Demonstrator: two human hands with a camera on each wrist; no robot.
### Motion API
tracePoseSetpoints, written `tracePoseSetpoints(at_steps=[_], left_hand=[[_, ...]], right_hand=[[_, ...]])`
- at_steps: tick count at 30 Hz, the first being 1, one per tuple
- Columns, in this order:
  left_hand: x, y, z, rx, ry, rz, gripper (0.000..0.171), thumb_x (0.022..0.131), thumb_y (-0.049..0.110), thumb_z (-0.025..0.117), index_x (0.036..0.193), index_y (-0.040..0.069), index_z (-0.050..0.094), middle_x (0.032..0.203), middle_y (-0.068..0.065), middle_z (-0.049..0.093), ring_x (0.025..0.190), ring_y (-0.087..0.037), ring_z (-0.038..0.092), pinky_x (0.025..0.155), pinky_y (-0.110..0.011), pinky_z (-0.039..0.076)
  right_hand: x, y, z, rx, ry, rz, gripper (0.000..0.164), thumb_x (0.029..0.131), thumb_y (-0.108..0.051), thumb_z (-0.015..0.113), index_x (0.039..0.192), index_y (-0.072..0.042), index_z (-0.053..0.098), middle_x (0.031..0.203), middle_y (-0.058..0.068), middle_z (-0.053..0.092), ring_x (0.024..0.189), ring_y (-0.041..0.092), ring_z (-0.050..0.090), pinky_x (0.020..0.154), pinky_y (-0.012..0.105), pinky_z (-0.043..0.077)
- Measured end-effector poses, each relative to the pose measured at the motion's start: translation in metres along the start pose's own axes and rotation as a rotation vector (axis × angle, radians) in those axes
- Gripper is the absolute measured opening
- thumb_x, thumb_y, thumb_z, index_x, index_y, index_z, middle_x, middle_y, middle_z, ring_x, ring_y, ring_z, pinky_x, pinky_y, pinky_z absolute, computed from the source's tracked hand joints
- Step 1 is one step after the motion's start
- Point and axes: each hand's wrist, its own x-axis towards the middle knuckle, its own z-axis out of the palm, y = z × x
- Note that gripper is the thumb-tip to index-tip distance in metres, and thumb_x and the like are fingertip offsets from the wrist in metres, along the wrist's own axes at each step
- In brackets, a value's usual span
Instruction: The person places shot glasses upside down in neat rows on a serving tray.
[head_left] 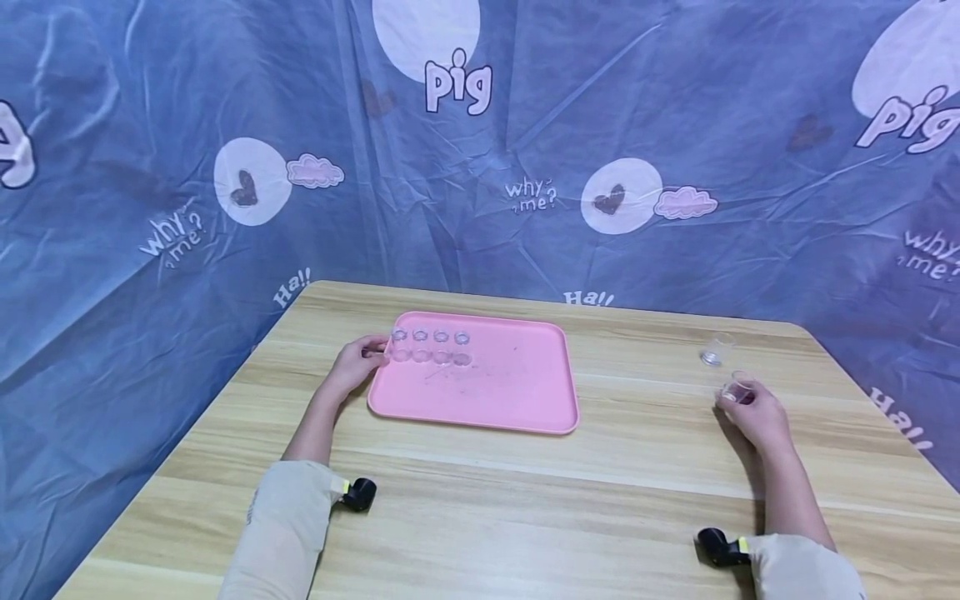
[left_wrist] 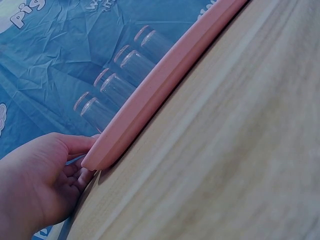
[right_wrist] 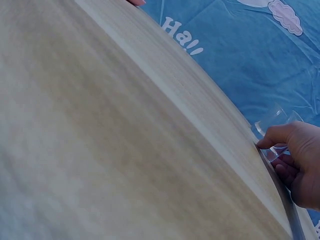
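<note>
A pink tray (head_left: 517,392) lies left of the table's middle. Several small clear glasses (head_left: 442,357) stand together on its left part. At the tray's left edge, my left hand (head_left: 352,367) pinches the rim; the left wrist view shows the thumb on top and the other fingers curled below. Far to the right, my right hand (head_left: 763,418) grips a clear glass (head_left: 738,386) between thumb and fingers, low over the table. Another clear glass (head_left: 716,350) stands just beyond that hand. Part of the held glass is hidden by the fingers in the right wrist view.
The wooden table (head_left: 480,508) stretches between the two arms, its far edge against a blue printed cloth (head_left: 480,208). A black wrist camera (head_left: 360,494) juts from the left sleeve, another black camera (head_left: 722,547) from the right sleeve.
</note>
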Motion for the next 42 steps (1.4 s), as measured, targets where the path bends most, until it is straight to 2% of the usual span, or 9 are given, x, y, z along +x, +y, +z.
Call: tracePoseSetpoints(at_steps=[6, 10, 13, 16, 18, 24, 31, 36, 42], left_hand=[[0.000, -0.001, 0.000, -0.003, 0.002, -0.002, 0.041, 0.083, -0.003, 0.058, 0.123, -0.011, 0.049, 0.113, -0.027, 0.055, 0.099, -0.033, 0.051, 0.088, -0.037, 0.042], [0.002, -0.009, -0.001, -0.053, 0.006, 0.054, 0.041, 0.080, 0.002, 0.063, 0.120, -0.007, 0.054, 0.106, -0.021, 0.059, 0.092, -0.028, 0.054, 0.084, -0.035, 0.045], [0.003, -0.012, -0.001, -0.064, 0.005, 0.072, 0.041, 0.079, 0.004, 0.065, 0.118, -0.006, 0.056, 0.104, -0.019, 0.059, 0.090, -0.026, 0.054, 0.083, -0.034, 0.045], [0.004, -0.011, -0.001, -0.050, 0.008, 0.057, 0.041, 0.080, 0.003, 0.063, 0.120, -0.007, 0.055, 0.107, -0.021, 0.059, 0.094, -0.029, 0.054, 0.085, -0.035, 0.045], [0.003, -0.007, 0.000, -0.018, 0.005, 0.015, 0.042, 0.082, 0.000, 0.059, 0.122, -0.009, 0.051, 0.112, -0.025, 0.056, 0.098, -0.033, 0.052, 0.088, -0.038, 0.043], [0.002, -0.003, 0.000, -0.002, 0.004, -0.020, 0.042, 0.084, -0.003, 0.057, 0.124, -0.010, 0.049, 0.114, -0.026, 0.055, 0.099, -0.031, 0.051, 0.088, -0.035, 0.042], [0.001, -0.003, -0.001, -0.001, 0.003, -0.031, 0.044, 0.083, -0.003, 0.058, 0.125, -0.009, 0.049, 0.115, -0.025, 0.055, 0.099, -0.032, 0.051, 0.089, -0.038, 0.042], [0.002, -0.003, 0.000, 0.003, -0.002, -0.039, 0.044, 0.083, -0.003, 0.057, 0.125, -0.009, 0.048, 0.117, -0.025, 0.054, 0.102, -0.033, 0.051, 0.090, -0.038, 0.042], [0.003, -0.004, 0.002, -0.001, -0.003, -0.036, 0.043, 0.083, -0.003, 0.057, 0.125, -0.009, 0.048, 0.117, -0.025, 0.054, 0.103, -0.033, 0.051, 0.090, -0.038, 0.042]], right_hand=[[0.000, 0.000, 0.001, 0.001, 0.006, -0.006, 0.044, 0.087, -0.020, 0.057, 0.114, 0.013, 0.045, 0.090, 0.022, 0.054, 0.082, 0.031, 0.047, 0.068, 0.035, 0.036], [0.001, -0.001, 0.001, -0.004, 0.003, -0.008, 0.043, 0.087, -0.021, 0.056, 0.112, 0.012, 0.046, 0.090, 0.022, 0.054, 0.081, 0.031, 0.047, 0.067, 0.034, 0.036], [0.000, -0.002, 0.000, -0.013, -0.001, -0.008, 0.043, 0.087, -0.022, 0.056, 0.112, 0.012, 0.046, 0.090, 0.022, 0.053, 0.081, 0.031, 0.047, 0.067, 0.035, 0.036], [0.000, -0.004, -0.001, -0.024, -0.007, -0.003, 0.045, 0.087, -0.023, 0.056, 0.113, 0.013, 0.046, 0.089, 0.022, 0.054, 0.081, 0.033, 0.047, 0.067, 0.035, 0.037], [0.000, -0.005, -0.002, -0.028, -0.015, 0.002, 0.047, 0.087, -0.023, 0.056, 0.115, 0.014, 0.045, 0.089, 0.023, 0.054, 0.082, 0.034, 0.048, 0.068, 0.037, 0.038], [0.001, -0.014, -0.003, -0.016, -0.024, -0.015, 0.049, 0.088, -0.025, 0.058, 0.117, 0.013, 0.045, 0.096, 0.027, 0.055, 0.088, 0.037, 0.049, 0.075, 0.045, 0.039], [0.002, -0.029, -0.001, -0.003, -0.031, -0.062, 0.044, 0.087, -0.024, 0.059, 0.113, 0.010, 0.049, 0.094, 0.024, 0.057, 0.081, 0.030, 0.051, 0.067, 0.034, 0.039], [0.004, -0.039, 0.002, 0.014, -0.037, -0.096, 0.043, 0.086, -0.022, 0.060, 0.114, 0.010, 0.050, 0.092, 0.022, 0.058, 0.080, 0.028, 0.051, 0.066, 0.032, 0.039], [0.007, -0.058, 0.007, 0.028, -0.016, -0.155, 0.039, 0.084, -0.017, 0.064, 0.110, 0.009, 0.053, 0.083, 0.014, 0.059, 0.070, 0.013, 0.049, 0.061, 0.025, 0.039]])
